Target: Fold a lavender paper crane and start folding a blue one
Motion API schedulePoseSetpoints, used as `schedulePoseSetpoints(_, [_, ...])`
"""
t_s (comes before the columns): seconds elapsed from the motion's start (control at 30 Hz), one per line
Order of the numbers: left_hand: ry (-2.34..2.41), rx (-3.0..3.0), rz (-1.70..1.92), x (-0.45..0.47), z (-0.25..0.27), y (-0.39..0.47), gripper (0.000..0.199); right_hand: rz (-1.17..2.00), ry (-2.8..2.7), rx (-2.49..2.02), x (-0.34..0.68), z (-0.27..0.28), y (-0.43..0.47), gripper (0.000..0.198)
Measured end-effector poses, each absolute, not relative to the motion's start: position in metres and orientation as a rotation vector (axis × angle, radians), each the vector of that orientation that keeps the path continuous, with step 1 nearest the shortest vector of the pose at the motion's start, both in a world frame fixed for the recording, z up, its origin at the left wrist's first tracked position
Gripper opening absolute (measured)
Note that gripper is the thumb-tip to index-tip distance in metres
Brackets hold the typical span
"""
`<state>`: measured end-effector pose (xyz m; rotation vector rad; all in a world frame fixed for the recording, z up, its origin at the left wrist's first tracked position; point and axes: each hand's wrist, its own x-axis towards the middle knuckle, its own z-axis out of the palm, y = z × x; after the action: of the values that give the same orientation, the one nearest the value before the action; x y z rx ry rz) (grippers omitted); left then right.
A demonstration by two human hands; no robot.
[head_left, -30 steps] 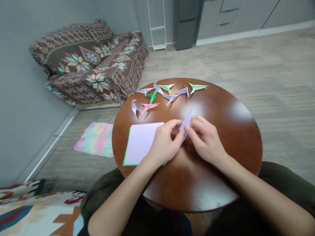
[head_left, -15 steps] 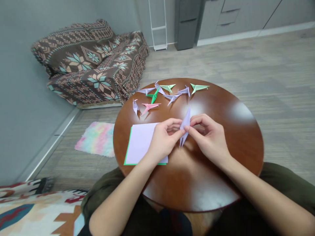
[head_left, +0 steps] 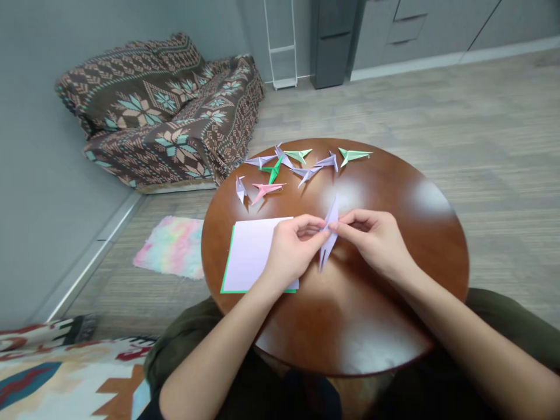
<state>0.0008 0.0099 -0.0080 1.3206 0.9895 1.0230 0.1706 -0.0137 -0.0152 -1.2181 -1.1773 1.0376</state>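
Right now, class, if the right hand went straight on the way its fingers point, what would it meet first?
The folded lilac paper held by the right hand comes first; just beyond it, the left hand seems next in line, though depth is hard to judge.

**Room interior, viewed at a downward angle**

A round, glossy brown surface [head_left: 424, 245] stands on a grey, wood-patterned floor [head_left: 494, 134]; pale patches of light reflect from its top. Upper left: a sofa [head_left: 175, 140] under a brown patterned cover with pale blue motifs, beside a grey wall [head_left: 35, 151]. Left of the surface: a fluffy pastel rug [head_left: 168, 248]. Rear: a white rack [head_left: 285, 84], a dark grey cabinet [head_left: 333, 61] and lighter grey cupboards [head_left: 441, 38]. Lower left: a multicoloured patterned cloth [head_left: 74, 361].
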Motion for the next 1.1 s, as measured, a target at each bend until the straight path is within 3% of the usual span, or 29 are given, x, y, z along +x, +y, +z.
schedulePoseSetpoints(0.7, [0.966,1.219,0.96,-0.001,-0.009,0.013,0.028,1.092,-1.103,-1.141,0.168,-0.014,-0.015,0.038])
schedulePoseSetpoints(0.9, [0.9,1.172,1.094,0.001,-0.007,0.012,0.035,1.039,-1.257,-1.053,0.164,-0.018,-0.019,0.021])
schedulePoseSetpoints(1.1, [0.756,1.388,1.175,-0.014,-0.002,0.02,0.058,0.835,-1.514,-1.058,0.178,-0.012,-0.022,0.008])
